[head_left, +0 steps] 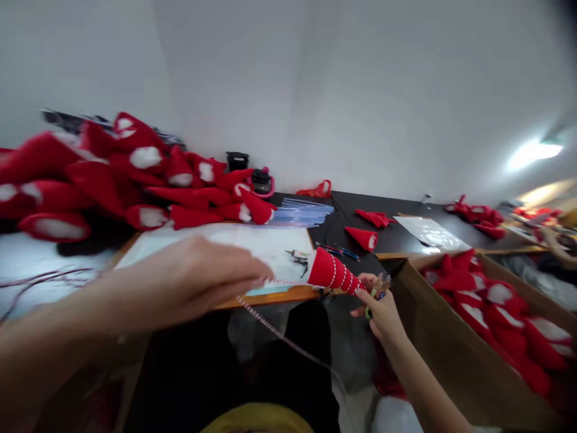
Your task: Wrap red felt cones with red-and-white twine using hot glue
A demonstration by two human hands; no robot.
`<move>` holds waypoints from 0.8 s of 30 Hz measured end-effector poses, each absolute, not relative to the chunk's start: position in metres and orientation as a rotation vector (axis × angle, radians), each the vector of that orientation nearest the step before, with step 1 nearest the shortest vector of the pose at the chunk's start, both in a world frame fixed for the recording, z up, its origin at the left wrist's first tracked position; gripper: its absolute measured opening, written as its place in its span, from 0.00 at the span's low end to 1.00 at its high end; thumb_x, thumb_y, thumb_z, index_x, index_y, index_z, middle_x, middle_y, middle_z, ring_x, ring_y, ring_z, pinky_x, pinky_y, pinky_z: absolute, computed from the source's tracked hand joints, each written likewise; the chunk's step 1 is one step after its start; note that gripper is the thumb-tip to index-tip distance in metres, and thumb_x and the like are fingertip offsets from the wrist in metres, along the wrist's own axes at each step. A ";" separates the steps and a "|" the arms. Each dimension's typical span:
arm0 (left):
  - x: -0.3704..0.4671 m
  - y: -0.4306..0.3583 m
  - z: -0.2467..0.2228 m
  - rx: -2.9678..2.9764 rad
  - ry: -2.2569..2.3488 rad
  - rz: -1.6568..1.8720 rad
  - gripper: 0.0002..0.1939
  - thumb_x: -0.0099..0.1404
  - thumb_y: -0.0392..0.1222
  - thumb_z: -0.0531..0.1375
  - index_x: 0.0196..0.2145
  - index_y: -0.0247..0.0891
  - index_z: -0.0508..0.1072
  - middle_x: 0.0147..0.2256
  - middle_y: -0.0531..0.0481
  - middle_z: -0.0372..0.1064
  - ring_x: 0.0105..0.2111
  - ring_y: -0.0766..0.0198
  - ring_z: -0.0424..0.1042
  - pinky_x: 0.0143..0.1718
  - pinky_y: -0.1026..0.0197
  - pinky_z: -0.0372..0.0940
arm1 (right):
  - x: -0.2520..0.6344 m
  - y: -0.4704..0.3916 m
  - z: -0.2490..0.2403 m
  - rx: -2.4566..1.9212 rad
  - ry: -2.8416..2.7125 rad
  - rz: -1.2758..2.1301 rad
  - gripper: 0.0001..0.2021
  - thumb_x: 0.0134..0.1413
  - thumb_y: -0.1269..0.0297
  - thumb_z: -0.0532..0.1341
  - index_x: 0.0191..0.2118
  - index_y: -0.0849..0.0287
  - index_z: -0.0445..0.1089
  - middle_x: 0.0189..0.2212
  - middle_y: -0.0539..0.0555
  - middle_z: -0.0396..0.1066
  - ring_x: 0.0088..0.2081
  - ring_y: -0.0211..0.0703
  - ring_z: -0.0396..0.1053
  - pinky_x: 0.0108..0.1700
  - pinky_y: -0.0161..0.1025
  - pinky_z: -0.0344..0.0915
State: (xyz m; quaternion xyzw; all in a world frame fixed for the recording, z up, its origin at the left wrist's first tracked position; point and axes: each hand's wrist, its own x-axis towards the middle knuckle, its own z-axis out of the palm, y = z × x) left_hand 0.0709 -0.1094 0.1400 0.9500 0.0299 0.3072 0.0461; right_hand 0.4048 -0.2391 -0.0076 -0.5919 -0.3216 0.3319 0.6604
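A red felt cone (331, 269) with red-and-white cord wound around it points its narrow tip to the right. My right hand (381, 307) holds it near that tip, along with a green-handled tool (369, 310). The fingers of my left hand (211, 270) are pressed together on the striped cord (270, 325), left of the cone. One stretch of cord runs from these fingers to the cone; another hangs down across the lap. A white glue gun (298, 255) lies on the board just behind the cone's wide end.
Stuffed red cones (103, 180) are heaped at the left. Glue sticks (302, 213) lie behind the white board (180, 240). A cardboard box (428, 337) of red cones stands at the right. Loose red cones (360, 237) rest on the black table (401, 237).
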 end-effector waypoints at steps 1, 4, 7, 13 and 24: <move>0.068 -0.103 0.158 2.891 0.070 0.848 0.11 0.70 0.43 0.55 0.40 0.42 0.77 0.31 0.56 0.75 0.26 0.71 0.73 0.26 0.71 0.63 | 0.394 -0.232 -0.004 -1.340 -0.794 0.788 0.20 0.39 0.60 0.72 0.40 0.57 0.70 0.36 0.51 0.69 0.34 0.44 0.70 0.16 0.34 0.72; 0.061 -0.084 0.197 2.784 0.152 0.654 0.12 0.70 0.43 0.55 0.42 0.38 0.77 0.31 0.50 0.75 0.26 0.69 0.70 0.28 0.67 0.64 | 0.363 -0.210 0.006 -1.299 -0.994 0.879 0.18 0.41 0.60 0.71 0.39 0.58 0.70 0.34 0.51 0.68 0.31 0.42 0.69 0.16 0.34 0.72; 0.050 -0.050 0.205 2.763 0.373 0.700 0.13 0.69 0.44 0.55 0.39 0.36 0.78 0.27 0.52 0.72 0.24 0.71 0.67 0.28 0.68 0.61 | 0.339 -0.186 0.015 -1.233 -1.145 1.019 0.16 0.42 0.61 0.70 0.39 0.59 0.72 0.32 0.51 0.68 0.27 0.37 0.66 0.16 0.32 0.70; 0.016 0.046 0.100 2.614 0.780 0.824 0.10 0.65 0.42 0.58 0.31 0.34 0.75 0.26 0.52 0.70 0.26 0.67 0.69 0.30 0.66 0.64 | 0.317 -0.120 0.013 -1.160 -1.240 1.318 0.16 0.39 0.64 0.69 0.38 0.59 0.72 0.33 0.51 0.68 0.31 0.40 0.67 0.16 0.28 0.67; 0.002 -0.044 -0.074 2.574 0.621 1.450 0.17 0.65 0.35 0.58 0.52 0.36 0.65 0.55 0.34 0.62 0.54 0.53 0.66 0.49 0.50 0.70 | 0.299 -0.034 -0.021 -1.334 -1.288 1.561 0.19 0.38 0.63 0.66 0.42 0.61 0.75 0.31 0.53 0.72 0.32 0.42 0.70 0.18 0.29 0.68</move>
